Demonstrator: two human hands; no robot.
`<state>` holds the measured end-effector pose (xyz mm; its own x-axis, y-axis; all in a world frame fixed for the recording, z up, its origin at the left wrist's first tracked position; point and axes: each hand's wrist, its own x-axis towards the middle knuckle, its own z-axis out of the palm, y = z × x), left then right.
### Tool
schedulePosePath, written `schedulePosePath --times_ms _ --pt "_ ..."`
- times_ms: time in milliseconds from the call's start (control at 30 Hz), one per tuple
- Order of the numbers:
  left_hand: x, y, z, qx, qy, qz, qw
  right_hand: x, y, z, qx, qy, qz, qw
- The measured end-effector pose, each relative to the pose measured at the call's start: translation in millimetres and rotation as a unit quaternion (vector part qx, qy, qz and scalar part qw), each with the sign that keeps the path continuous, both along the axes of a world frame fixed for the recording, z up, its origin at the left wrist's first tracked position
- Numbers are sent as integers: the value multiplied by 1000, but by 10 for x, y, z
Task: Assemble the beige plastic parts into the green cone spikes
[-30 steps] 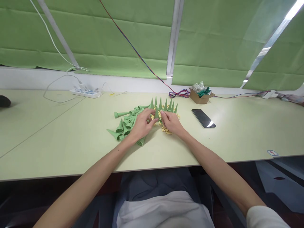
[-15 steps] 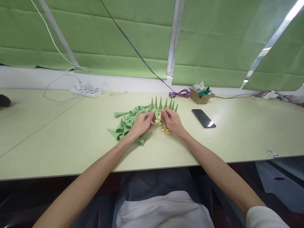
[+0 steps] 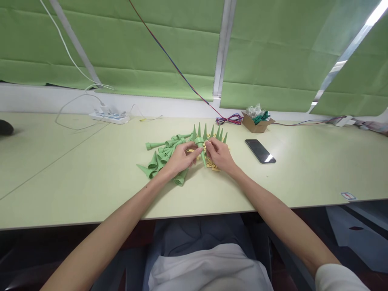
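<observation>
My left hand is closed on a green plastic watering spike, thumb and fingers near its collar. The spike's tip points down toward me and its wide collar faces away. Beside the collar, my right hand is pinched; whatever is between those fingertips is too small to make out. Small yellow plastic pieces lie under and between my hands, partly covered. To the left is a loose pile of green spikes. Several more spikes stand upright, tips up, in a row behind my hands.
A black phone lies right of my hands. Behind it are a small cardboard box with plastic wrap and green material, and a coiled red-and-blue wire. A power strip with white cables sits at the back left.
The spike in my left hand has swung so its tip now points down and more of its length shows. My left thumb has shifted right; my right hand stays nearly in place.
</observation>
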<state>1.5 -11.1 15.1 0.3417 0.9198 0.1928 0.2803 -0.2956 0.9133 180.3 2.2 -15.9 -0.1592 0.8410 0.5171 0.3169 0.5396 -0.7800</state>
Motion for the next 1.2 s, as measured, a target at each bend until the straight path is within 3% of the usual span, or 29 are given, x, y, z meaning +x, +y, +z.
schedulePosePath --times_ms 400,567,767,1000,1200 --pt "19 65 -106 159 30 56 985 -30 -45 66 19 -45 -60 997" --pt "30 67 -117 163 38 59 984 -59 -43 57 16 -40 -56 998" --pt "36 80 -119 96 -4 52 994 -55 -47 41 4 -3 -37 999" --pt "52 65 -39 -127 -132 -12 983 -33 -22 8 -13 3 -4 1000" --pt "37 51 1 -171 -172 -45 969 -34 -26 11 -24 -6 24 999"
